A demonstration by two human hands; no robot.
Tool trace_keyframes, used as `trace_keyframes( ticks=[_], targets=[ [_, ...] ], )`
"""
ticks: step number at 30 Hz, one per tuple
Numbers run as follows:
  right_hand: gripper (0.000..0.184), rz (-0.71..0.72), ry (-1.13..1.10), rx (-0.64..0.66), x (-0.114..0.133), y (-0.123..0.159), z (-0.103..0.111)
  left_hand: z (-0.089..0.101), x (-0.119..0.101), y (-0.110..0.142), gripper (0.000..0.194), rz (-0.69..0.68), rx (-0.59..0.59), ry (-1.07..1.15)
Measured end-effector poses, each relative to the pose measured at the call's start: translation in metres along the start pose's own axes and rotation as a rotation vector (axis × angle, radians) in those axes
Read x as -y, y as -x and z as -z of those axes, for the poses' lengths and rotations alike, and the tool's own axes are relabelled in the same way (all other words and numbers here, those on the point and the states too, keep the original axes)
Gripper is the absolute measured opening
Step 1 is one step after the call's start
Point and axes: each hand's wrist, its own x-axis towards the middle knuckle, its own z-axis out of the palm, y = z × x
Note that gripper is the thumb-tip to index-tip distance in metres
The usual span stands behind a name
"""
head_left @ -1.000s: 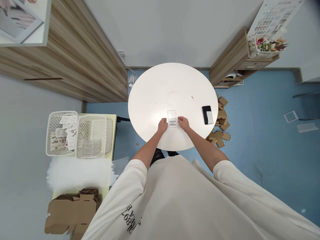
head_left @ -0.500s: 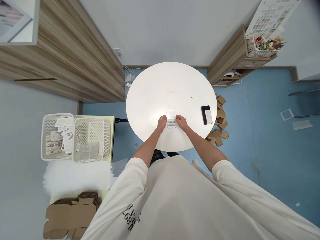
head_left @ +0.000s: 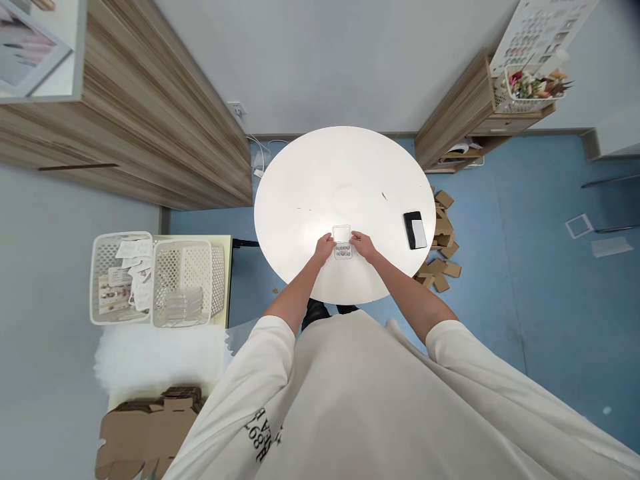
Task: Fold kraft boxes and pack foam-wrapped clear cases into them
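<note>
A small clear plastic case lies with its lid up on the white round table, near the front edge. Several small roundish pieces sit in rows in its lower half; they are too small to name. My left hand grips the left side of the case near the hinge, fingers closed. On the opposite side, my right hand pinches the right edge near the lid.
A black flat object with a white sheet lies at the table's right. Cardboard pieces are on the floor beyond. At left, white baskets hold papers and clear cases, with folded cardboard boxes below. Wooden cabinets flank the table.
The lid looks slightly more tilted, and both hands have shifted a little along the case's sides. The whole view has moved slightly.
</note>
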Motion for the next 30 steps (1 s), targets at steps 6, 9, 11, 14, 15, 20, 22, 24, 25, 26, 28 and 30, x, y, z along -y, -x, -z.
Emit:
trace_keyframes(
  ticks=[6, 9, 11, 14, 15, 20, 22, 24, 25, 26, 28, 30],
  targets=[
    [0.05, -0.014, -0.021, -0.004, 0.006, 0.008, -0.001, 0.002, -0.008, 0.005, 0.033, 0.037, -0.015, -0.014],
    [0.053, -0.025, -0.078, 0.005, 0.01, 0.012, -0.001, 0.004, -0.01, 0.008, 0.029, 0.048, -0.036, -0.005],
    [0.063, -0.044, -0.106, 0.005, 0.013, 0.015, -0.001, 0.005, -0.01, 0.012, 0.034, 0.035, -0.038, -0.004],
    [0.07, -0.047, -0.121, 0.011, 0.014, 0.021, 0.0, 0.008, -0.01, 0.019, 0.039, 0.004, -0.048, -0.019],
    [0.071, -0.044, -0.123, 0.017, 0.013, 0.023, 0.0, 0.008, -0.009, 0.022, 0.04, -0.007, -0.052, -0.024],
    [0.068, -0.038, -0.14, 0.044, 0.006, 0.036, -0.001, 0.009, -0.002, 0.033, 0.041, -0.03, -0.038, -0.045],
    [0.065, -0.031, -0.136, 0.048, 0.002, 0.039, -0.001, 0.009, 0.002, 0.036, 0.037, -0.035, -0.038, -0.071],
    [0.06, -0.004, -0.096, 0.063, -0.004, 0.04, -0.001, 0.009, 0.006, 0.038, 0.029, -0.042, -0.03, -0.104],
    [0.057, 0.019, -0.054, 0.073, -0.007, 0.041, -0.001, 0.01, 0.009, 0.039, 0.025, -0.049, -0.022, -0.122],
    [0.054, 0.047, 0.003, 0.082, -0.011, 0.043, -0.001, 0.01, 0.011, 0.041, 0.023, -0.061, -0.013, -0.146],
    [0.049, 0.111, 0.162, 0.099, -0.02, 0.048, -0.003, 0.012, 0.017, 0.046, 0.027, -0.106, 0.0, -0.224],
    [0.051, 0.181, 0.36, 0.121, -0.029, 0.055, -0.004, 0.013, 0.024, 0.055, 0.037, -0.188, 0.015, -0.344]
  ],
)
